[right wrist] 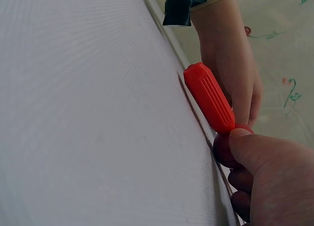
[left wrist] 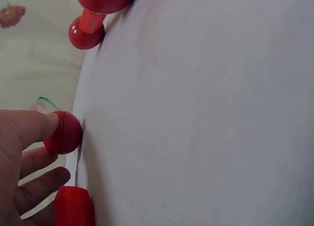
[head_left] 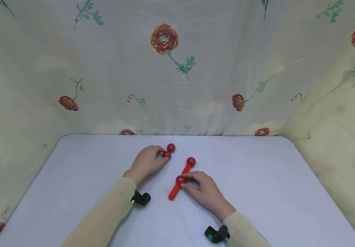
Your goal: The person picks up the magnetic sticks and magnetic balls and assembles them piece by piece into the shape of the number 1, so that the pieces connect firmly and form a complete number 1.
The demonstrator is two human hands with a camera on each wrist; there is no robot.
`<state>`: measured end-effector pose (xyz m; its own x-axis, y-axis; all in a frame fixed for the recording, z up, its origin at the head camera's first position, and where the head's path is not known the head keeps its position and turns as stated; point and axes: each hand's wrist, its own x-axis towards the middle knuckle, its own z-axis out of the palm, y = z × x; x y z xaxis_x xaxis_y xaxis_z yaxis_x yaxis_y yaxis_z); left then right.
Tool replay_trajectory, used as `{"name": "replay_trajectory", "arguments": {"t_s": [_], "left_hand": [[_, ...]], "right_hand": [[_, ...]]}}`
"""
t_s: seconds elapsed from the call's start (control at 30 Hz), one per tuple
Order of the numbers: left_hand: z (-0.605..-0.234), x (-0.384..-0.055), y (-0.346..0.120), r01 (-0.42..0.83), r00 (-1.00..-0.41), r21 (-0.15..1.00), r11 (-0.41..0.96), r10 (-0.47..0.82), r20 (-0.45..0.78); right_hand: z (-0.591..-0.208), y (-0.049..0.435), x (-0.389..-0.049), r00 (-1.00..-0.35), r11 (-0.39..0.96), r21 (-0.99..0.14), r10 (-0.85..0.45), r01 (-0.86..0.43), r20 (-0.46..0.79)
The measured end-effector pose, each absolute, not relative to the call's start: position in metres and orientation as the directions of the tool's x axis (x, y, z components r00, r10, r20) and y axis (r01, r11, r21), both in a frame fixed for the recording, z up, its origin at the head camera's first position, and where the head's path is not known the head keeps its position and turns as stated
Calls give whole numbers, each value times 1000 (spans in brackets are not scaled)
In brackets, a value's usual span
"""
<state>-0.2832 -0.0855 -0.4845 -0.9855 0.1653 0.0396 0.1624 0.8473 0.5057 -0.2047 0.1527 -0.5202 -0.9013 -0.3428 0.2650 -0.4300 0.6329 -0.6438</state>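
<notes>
In the head view, my left hand (head_left: 146, 163) pinches a red ball (head_left: 166, 155) between thumb and fingers, close over the table. That ball shows a seam in the left wrist view, and a red ridged handle (left wrist: 73, 206) lies beside the fingers. Touching or nearly touching it, a second red ball (head_left: 171, 148) sits just beyond. My right hand (head_left: 205, 190) grips the ball of a red maraca (head_left: 180, 180) with thumb and forefinger. Its ridged handle (right wrist: 211, 96) points toward the near side. In line beyond it lies another red maraca (head_left: 191, 161), handle toward my right hand.
A white-covered table (head_left: 257, 178) spreads under both hands. Floral cloth (head_left: 211, 68) hangs behind it and along the sides. Black wrist cameras (head_left: 141, 198) sit on both wrists, over light sleeves.
</notes>
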Motion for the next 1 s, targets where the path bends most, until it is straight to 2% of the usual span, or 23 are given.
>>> {"name": "replay_trajectory", "arguments": {"t_s": [0.57,0.73,1.0], "left_hand": [[-481,-284,-82,139,-989,484,864,149,18],[-481,-280,-89,106,-993,529,842,120,8],[-466,-252,-102,96,-995,681,726,97,37]], "right_hand": [[-519,153,-204,-905,637,-645,-338,-422,258],[-519,153,-204,-905,644,-638,-340,-421,254],[-517,152,-203,-910,649,-642,-342,-408,233]]}}
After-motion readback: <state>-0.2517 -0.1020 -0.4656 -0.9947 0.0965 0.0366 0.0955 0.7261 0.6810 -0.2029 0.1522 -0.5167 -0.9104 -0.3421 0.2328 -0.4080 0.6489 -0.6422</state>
